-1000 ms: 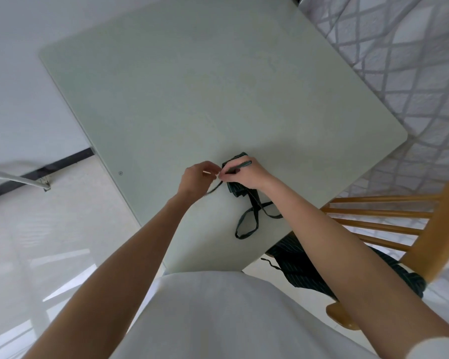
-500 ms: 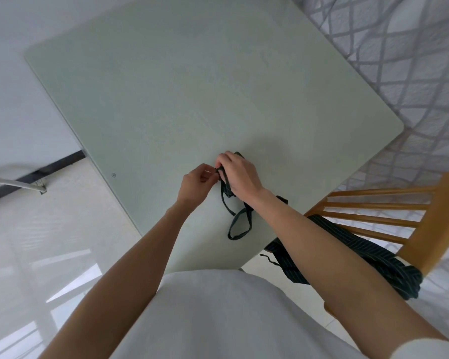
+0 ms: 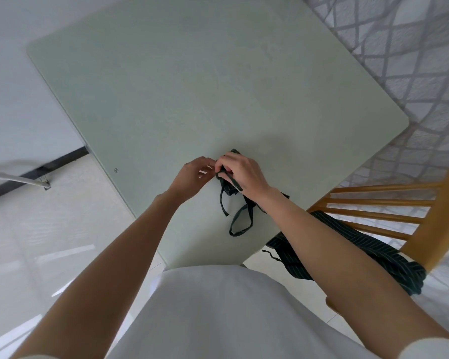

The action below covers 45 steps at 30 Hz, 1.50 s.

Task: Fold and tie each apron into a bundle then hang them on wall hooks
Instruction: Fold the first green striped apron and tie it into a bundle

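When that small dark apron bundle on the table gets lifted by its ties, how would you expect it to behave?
The apron bundle is probably soft and light: it is a small wad under the right hand. Its ties lie in limp loops on the table, so they would likely dangle and swing. Until knotted, it may unfold; the left hand works at the strap.

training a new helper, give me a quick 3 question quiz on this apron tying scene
1. True or false: the folded apron lies on the table.
2. Where is the other striped apron? A) on the chair B) on the floor C) on a wall hook
3. Which hand covers the bundle from above?

Key
1. True.
2. A.
3. The right hand grips the strap at the bundle; the left hand pinches at it alongside.
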Motion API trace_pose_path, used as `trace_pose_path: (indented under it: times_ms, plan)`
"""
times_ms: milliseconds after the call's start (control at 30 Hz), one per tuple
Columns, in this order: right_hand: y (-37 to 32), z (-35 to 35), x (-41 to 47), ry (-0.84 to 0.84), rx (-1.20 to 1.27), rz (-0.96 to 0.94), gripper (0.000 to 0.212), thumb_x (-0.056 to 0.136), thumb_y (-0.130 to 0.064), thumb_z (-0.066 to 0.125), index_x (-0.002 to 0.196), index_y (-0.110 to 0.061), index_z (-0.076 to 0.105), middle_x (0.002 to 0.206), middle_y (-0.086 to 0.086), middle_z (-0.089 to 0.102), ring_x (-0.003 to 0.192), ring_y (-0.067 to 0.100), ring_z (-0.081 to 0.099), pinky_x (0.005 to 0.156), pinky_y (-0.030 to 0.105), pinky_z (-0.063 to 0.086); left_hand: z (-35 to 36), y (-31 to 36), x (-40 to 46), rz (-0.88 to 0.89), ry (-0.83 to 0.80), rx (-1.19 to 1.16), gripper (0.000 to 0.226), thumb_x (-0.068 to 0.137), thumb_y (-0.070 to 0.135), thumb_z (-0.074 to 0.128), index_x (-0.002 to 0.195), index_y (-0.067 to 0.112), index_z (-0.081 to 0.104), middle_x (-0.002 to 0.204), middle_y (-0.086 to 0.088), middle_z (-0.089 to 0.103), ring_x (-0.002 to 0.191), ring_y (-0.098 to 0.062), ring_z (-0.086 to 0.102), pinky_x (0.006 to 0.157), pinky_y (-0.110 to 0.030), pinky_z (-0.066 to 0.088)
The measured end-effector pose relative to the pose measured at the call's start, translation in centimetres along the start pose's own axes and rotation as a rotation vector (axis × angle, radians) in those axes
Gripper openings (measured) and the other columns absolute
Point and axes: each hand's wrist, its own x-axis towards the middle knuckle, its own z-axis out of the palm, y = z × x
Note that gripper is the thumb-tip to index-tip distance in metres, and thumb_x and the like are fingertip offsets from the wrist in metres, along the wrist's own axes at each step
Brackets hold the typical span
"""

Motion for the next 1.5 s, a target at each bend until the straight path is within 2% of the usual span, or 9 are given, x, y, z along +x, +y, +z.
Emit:
trace_pose_path:
  times_ms: [267,467,633,833,1033,1133,1267,1400,1500]
  plan:
    - [0.1,0.0,0.0,-0.026,0.085,0.054,0.007,0.078,-0.009,0.071,0.083,-0.014,0.071,0.081,-0.005,0.067,0.071,0.012,0.059,0.061,0.031,0.05,-1.0,0.1,0.3,0.07,-0.096,0.481,0.021,0.096,0.02,0.048,0.107,0.009,0.062,0.104,-0.004,0.063,0.091,-0.021,0.061,0.077,-0.026,0.043]
    - [-0.5,0.1,0.1,-0.015,0.272,0.318,0.01,0.08,-0.011,0.071,0.087,-0.017,0.076,0.086,-0.006,0.073,0.078,0.01,0.067,0.078,0.032,0.054,-0.5,0.1,-0.7,-0.044,-0.023,0.583,0.025,0.097,0.024,0.043,0.105,0.008,0.061,0.1,-0.007,0.068,0.087,-0.029,0.062,0.076,-0.036,0.045]
    - [-1.0,-0.1,-0.1,0.072,0.422,0.533,0.014,0.075,-0.006,0.074,0.084,-0.016,0.069,0.076,-0.001,0.071,0.069,0.012,0.069,0.076,0.035,0.056,-0.6,0.1,-1.0,-0.199,-0.045,0.693,0.025,0.098,0.027,0.041,0.105,0.013,0.061,0.1,-0.008,0.067,0.089,-0.032,0.061,0.076,-0.038,0.047]
    - [-1.3,-0.1,-0.4,0.131,0.311,0.616,0.018,0.075,-0.013,0.075,0.086,-0.017,0.062,0.078,-0.003,0.07,0.073,0.012,0.066,0.071,0.029,0.054,0.4,0.3,-2.3,0.047,-0.1,0.994,0.024,0.101,0.021,0.029,0.102,0.007,0.048,0.096,-0.009,0.056,0.079,-0.028,0.057,0.059,-0.034,0.033]
    - [-0.9,-0.2,-0.5,0.056,0.239,0.624,0.011,0.08,-0.018,0.071,0.085,-0.022,0.062,0.087,-0.007,0.071,0.082,0.011,0.064,0.066,0.022,0.043,0.4,-0.1,-3.5,0.103,-0.095,0.952,0.012,0.087,0.011,0.06,0.078,0.004,0.056,0.064,-0.009,0.057,0.053,-0.031,0.057,0.045,-0.03,0.038]
    - [-0.9,0.2,-0.6,0.082,0.252,0.614,0.009,0.082,-0.017,0.069,0.086,-0.021,0.062,0.09,-0.007,0.071,0.084,0.013,0.064,0.067,0.023,0.042,0.2,-0.2,-3.9,0.101,-0.139,1.124,0.03,0.059,0.008,0.081,0.06,0.014,0.051,0.046,0.001,0.045,0.034,-0.018,0.043,0.039,-0.019,0.022]
    - [-0.7,0.8,-0.7,0.214,0.418,0.709,0.012,0.079,-0.01,0.069,0.08,-0.018,0.061,0.076,-0.007,0.068,0.074,0.015,0.068,0.076,0.036,0.055,-0.3,-0.2,-4.2,0.123,-0.174,1.274,0.032,0.053,0.012,0.082,0.058,0.018,0.051,0.046,0.005,0.041,0.035,-0.014,0.04,0.043,-0.021,0.015]
    - [-0.8,1.2,-1.1,0.346,0.609,0.751,0.008,0.081,-0.001,0.067,0.081,-0.007,0.062,0.071,-0.003,0.066,0.064,0.015,0.07,0.068,0.042,0.059,-0.6,-1.3,-4.2,0.182,-0.156,1.34,0.032,0.055,0.014,0.083,0.06,0.018,0.051,0.049,0.005,0.042,0.038,-0.013,0.04,0.043,-0.022,0.016]
    - [-1.4,1.1,-1.4,0.382,0.718,0.738,0.006,0.082,0.0,0.066,0.084,-0.005,0.062,0.076,0.003,0.067,0.067,0.018,0.071,0.068,0.038,0.06,-0.9,-1.1,-4.1,0.125,-0.082,1.225,0.019,0.078,0.021,0.072,0.074,0.014,0.054,0.062,0.001,0.052,0.05,-0.016,0.051,0.043,-0.026,0.033]
